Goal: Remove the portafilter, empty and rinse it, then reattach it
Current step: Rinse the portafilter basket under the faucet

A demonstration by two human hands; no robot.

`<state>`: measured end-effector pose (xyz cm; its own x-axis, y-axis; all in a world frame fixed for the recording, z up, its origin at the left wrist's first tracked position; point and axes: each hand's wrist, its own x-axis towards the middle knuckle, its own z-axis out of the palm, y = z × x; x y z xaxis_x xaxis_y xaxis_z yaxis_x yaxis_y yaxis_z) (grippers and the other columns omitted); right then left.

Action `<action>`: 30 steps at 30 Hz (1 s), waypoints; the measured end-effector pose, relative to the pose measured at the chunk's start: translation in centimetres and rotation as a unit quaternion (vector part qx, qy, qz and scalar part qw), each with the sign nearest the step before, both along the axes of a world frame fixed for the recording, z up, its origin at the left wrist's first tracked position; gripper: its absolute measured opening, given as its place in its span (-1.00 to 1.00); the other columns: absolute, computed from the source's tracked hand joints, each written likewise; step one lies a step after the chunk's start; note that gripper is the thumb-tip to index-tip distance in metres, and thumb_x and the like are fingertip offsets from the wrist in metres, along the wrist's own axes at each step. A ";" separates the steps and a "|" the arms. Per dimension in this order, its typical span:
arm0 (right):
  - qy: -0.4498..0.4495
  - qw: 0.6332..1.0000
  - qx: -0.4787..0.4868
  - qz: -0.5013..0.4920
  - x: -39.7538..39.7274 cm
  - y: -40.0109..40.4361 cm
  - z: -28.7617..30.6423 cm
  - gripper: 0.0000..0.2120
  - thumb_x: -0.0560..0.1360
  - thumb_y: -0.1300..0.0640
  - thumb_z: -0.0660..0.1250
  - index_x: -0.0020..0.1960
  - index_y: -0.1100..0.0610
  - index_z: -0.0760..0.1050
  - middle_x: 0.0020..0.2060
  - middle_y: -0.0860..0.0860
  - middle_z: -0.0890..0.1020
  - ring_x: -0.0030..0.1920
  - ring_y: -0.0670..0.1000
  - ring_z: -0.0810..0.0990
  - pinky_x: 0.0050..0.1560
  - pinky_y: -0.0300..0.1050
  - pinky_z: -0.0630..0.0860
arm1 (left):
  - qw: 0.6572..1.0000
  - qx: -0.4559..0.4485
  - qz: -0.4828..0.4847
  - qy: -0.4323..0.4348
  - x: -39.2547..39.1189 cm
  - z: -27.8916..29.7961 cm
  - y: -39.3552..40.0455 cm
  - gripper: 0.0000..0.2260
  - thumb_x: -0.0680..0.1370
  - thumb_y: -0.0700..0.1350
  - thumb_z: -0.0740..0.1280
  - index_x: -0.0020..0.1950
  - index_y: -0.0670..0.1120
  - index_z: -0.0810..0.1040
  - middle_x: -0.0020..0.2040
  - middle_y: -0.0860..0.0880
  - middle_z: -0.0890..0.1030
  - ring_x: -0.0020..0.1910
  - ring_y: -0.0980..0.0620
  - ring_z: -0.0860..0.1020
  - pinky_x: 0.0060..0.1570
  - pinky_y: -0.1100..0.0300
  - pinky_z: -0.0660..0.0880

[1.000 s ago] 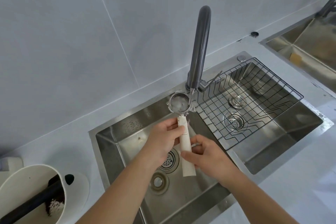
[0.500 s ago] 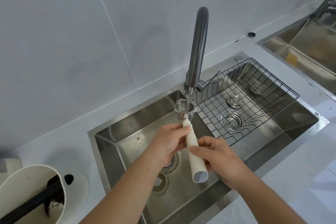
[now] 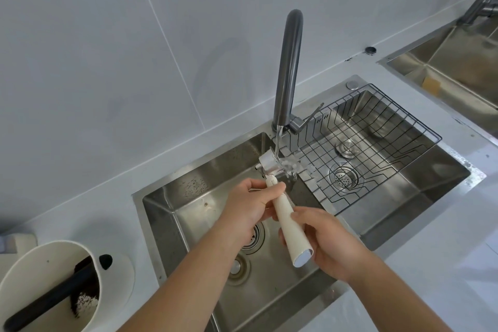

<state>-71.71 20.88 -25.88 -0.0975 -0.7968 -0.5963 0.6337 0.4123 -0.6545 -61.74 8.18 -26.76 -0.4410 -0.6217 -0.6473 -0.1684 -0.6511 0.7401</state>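
The portafilter (image 3: pixel 286 217) has a cream handle and a steel basket head (image 3: pixel 269 166). It is held over the left sink basin (image 3: pixel 188 213) with the head tipped onto its side toward the right. Water runs from the dark grey faucet (image 3: pixel 287 70) onto the head and splashes off to the right. My left hand (image 3: pixel 250 210) grips the handle close to the head. My right hand (image 3: pixel 327 242) holds the handle's lower end, near its grey cap.
A black wire rack (image 3: pixel 377 148) sits in the right basin over its drain. At the lower left a white knock box (image 3: pixel 40 291) with a black bar holds coffee grounds. A second sink (image 3: pixel 452 62) lies at the upper right. White counter surrounds the sinks.
The portafilter head has rolled from facing up to lying on its side, spilling water to the right. The handle's lower end swung toward the right hand.
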 end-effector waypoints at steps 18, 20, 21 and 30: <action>0.040 0.999 0.005 0.012 1.0 1.4 -1.1 -0.67 0.39 0.10 0.33 0.10 0.20 0.64 -0.24 0.08 0.64 -0.24 -0.03 0.61 -0.26 -0.17 0.53 | 1.000 0.007 -0.003 0.004 1.4 -0.5 1.1 -0.82 0.46 -0.22 0.47 0.02 -0.20 0.58 -0.13 -0.19 0.72 -0.21 -0.10 0.70 -0.26 0.13 0.60; 0.126 0.992 0.007 0.020 1.2 1.6 -1.1 -0.76 0.39 0.05 0.35 0.02 0.05 0.68 -0.26 -0.02 0.65 -0.21 -0.07 0.60 -0.20 -0.14 0.50 | 1.000 0.007 -0.017 0.011 1.4 -0.5 1.3 -0.85 0.49 -0.20 0.44 0.04 -0.19 0.62 -0.14 -0.16 0.73 -0.16 -0.08 0.71 -0.23 0.17 0.60; 0.165 0.986 0.002 0.023 1.3 1.8 -1.1 -0.78 0.39 0.04 0.36 0.00 0.00 0.67 -0.28 -0.06 0.65 -0.23 -0.09 0.60 -0.20 -0.15 0.49 | 1.000 0.007 -0.025 0.017 1.4 -0.4 1.5 -0.88 0.51 -0.19 0.42 0.02 -0.17 0.65 -0.16 -0.13 0.73 -0.16 -0.06 0.71 -0.22 0.18 0.60; 0.436 0.900 0.003 0.025 1.1 2.6 -2.2 -0.82 0.36 -0.12 0.37 -0.04 -0.24 0.53 -0.42 -0.19 0.54 -0.42 -0.21 0.48 -0.35 -0.37 0.43 | 0.996 0.012 -0.076 0.047 0.3 0.4 2.3 -0.87 0.56 -0.20 0.33 0.04 -0.13 0.66 -0.15 -0.06 0.73 -0.14 0.00 0.70 -0.21 0.22 0.59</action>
<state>-70.60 23.51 -28.06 -0.4941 -0.8104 -0.3147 -0.1389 0.4310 -0.8916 -61.45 10.44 -26.32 -0.5878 -0.5286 -0.6124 -0.1974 -0.6404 0.7422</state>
